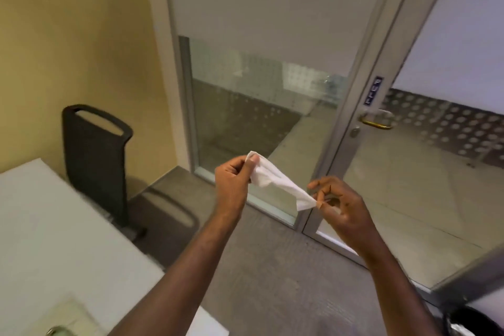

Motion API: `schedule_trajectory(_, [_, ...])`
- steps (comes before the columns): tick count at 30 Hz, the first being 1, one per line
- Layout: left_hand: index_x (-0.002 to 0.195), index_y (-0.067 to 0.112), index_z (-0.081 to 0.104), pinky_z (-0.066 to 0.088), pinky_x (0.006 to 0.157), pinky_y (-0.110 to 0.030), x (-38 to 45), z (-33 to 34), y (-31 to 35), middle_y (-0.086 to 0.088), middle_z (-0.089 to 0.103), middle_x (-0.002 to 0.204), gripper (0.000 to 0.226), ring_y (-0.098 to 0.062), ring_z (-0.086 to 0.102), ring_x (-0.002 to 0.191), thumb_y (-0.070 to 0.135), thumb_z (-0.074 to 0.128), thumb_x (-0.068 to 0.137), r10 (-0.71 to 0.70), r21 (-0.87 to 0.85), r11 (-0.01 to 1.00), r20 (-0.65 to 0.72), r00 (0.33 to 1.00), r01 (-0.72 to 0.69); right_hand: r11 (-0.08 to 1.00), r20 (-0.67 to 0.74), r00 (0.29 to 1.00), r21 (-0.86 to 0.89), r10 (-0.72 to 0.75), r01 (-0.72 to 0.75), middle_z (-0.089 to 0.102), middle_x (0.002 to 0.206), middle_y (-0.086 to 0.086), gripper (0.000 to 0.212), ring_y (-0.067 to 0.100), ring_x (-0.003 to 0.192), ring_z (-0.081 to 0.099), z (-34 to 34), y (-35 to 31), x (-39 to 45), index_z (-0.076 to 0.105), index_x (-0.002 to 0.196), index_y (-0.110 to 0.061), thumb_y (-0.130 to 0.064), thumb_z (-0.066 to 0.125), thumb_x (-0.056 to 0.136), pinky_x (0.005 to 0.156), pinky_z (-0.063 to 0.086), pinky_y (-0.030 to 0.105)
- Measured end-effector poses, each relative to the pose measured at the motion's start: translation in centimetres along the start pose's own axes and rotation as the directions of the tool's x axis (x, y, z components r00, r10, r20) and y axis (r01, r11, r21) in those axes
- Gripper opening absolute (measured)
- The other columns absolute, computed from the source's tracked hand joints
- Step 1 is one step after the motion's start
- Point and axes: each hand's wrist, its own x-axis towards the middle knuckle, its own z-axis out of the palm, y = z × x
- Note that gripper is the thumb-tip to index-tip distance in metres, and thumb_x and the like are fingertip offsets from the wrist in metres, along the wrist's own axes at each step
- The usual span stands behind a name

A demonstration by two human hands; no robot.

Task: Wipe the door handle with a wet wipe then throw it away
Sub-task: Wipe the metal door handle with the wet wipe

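A white wet wipe (pixel 275 179) is stretched between both my hands in front of me. My left hand (pixel 234 180) pinches its upper left end. My right hand (pixel 338 204) pinches its lower right corner between thumb and fingertips. The brass door handle (pixel 376 123) sits on the grey metal frame of a glass door (pixel 351 106), up and to the right of my hands and well apart from them. A round lock (pixel 354 132) is just below the handle, and a small blue sign (pixel 373 90) is above it.
A black office chair (pixel 95 155) stands at the left by the yellow wall. A white table (pixel 54 240) fills the lower left, with a small object (pixel 57 331) at its near edge. A dark bin with a liner (pixel 474 322) shows at the bottom right corner. Grey carpet (pixel 272 267) lies below my arms.
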Motion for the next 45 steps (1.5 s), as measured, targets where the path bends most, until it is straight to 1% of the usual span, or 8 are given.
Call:
schedule_trajectory(4, [0.064, 0.002, 0.065, 0.035, 0.052, -0.018, 1.1, 10.2, -1.4, 0.007, 0.048, 0.058, 0.03, -0.001, 0.039, 0.054, 0.01, 0.07, 0.092, 0.154, 0.088, 0.983, 0.101, 0.983, -0.163, 0.972, 0.04, 0.974, 0.065, 0.224, -0.226, 0.073, 0.112, -0.004, 0.007, 0.016, 0.098, 0.068, -8.3, 4.0, -0.1, 0.066, 0.084, -0.022, -0.016, 0.062, 0.086, 0.082, 0.051, 0.033])
schedule_trajectory(8, [0.085, 0.016, 0.081, 0.047, 0.061, -0.015, 1.4, 18.2, -2.8, 0.017, 0.073, 0.067, 0.009, 0.004, 0.061, 0.064, 0.013, 0.074, 0.088, 0.146, 0.116, 0.975, 0.309, 0.94, -0.19, 0.935, -0.154, 0.947, 0.265, 0.283, -0.236, 0.076, 0.114, 0.004, 0.03, 0.019, 0.11, 0.069, -14.5, 5.1, 2.0, 0.072, 0.109, -0.023, -0.043, 0.065, 0.088, 0.096, 0.053, 0.041])
schedule_trajectory(13, [0.085, 0.029, 0.081, 0.046, 0.059, -0.022, 2.6, 25.7, -4.8, 0.003, 0.077, 0.072, 0.011, -0.004, 0.061, 0.064, 0.021, 0.074, 0.087, 0.178, 0.1, 0.96, 0.497, 0.849, -0.26, 0.909, -0.041, 0.952, 0.31, 0.304, -0.277, 0.08, 0.108, 0.001, 0.029, 0.013, 0.101, 0.074, -18.9, 6.0, 6.0, 0.072, 0.12, -0.019, -0.02, 0.074, 0.091, 0.082, 0.055, 0.018])
schedule_trajectory(18, [0.081, 0.022, 0.077, 0.046, 0.056, -0.027, 6.3, 30.6, -9.1, -0.006, 0.067, 0.062, 0.013, -0.01, 0.055, 0.059, 0.035, 0.075, 0.083, 0.142, 0.114, 0.972, 0.403, 0.904, -0.204, 0.859, -0.098, 0.875, 0.27, 0.475, -0.436, 0.078, 0.079, 0.007, 0.005, 0.016, 0.066, 0.069, -21.9, 10.7, 7.8, 0.078, 0.084, -0.012, -0.008, 0.08, 0.082, 0.059, 0.05, 0.023])
schedule_trajectory(23, [0.075, 0.024, 0.075, 0.038, 0.054, -0.025, 12.7, 34.8, -15.2, 0.009, 0.043, 0.05, 0.014, -0.011, 0.04, 0.053, 0.035, 0.079, 0.083, 0.097, 0.142, 0.977, 0.375, 0.922, -0.16, 0.763, -0.263, 0.725, 0.349, 0.637, -0.543, 0.077, 0.074, 0.012, 0.013, 0.024, 0.065, 0.071, -24.8, 17.4, 11.5, 0.076, 0.072, -0.012, -0.002, 0.082, 0.078, 0.06, 0.054, 0.03])
schedule_trajectory(29, [0.08, 0.015, 0.078, 0.062, 0.059, -0.047, 21.0, 39.9, -21.3, -0.008, 0.075, 0.068, 0.007, -0.029, 0.071, 0.063, 0.02, 0.082, 0.083, -0.074, 0.165, 0.986, 0.444, 0.893, 0.0, 0.733, -0.499, 0.542, 0.382, 0.676, -0.563, 0.072, 0.073, 0.013, 0.01, 0.022, 0.059, 0.065, -26.4, 25.5, 17.5, 0.075, 0.08, -0.007, 0.002, 0.077, 0.083, 0.056, 0.052, 0.029])
schedule_trajectory(33, [0.078, 0.019, 0.08, 0.058, 0.065, -0.037, 25.2, 43.7, -24.5, 0.008, 0.076, 0.069, 0.01, -0.017, 0.072, 0.067, 0.027, 0.086, 0.076, -0.081, 0.275, 0.96, 0.46, 0.884, -0.055, 0.75, -0.645, 0.433, 0.359, 0.629, -0.555, 0.071, 0.072, 0.01, 0.01, 0.022, 0.063, 0.061, -28.4, 30.4, 21.2, 0.075, 0.08, -0.01, 0.0, 0.077, 0.082, 0.056, 0.048, 0.028])
schedule_trajectory(45, [0.06, 0.025, 0.066, 0.052, 0.072, -0.04, 30.1, 51.5, -31.5, 0.018, 0.051, 0.056, 0.022, -0.019, 0.059, 0.063, 0.033, 0.086, 0.062, 0.005, 0.546, 0.807, 0.377, 0.926, -0.227, 0.7, -0.719, 0.481, 0.011, 0.502, -0.714, 0.071, 0.071, -0.003, 0.007, 0.011, 0.06, 0.06, -33.1, 42.5, 27.0, 0.073, 0.076, -0.023, -0.019, 0.078, 0.079, 0.056, 0.042, 0.024])
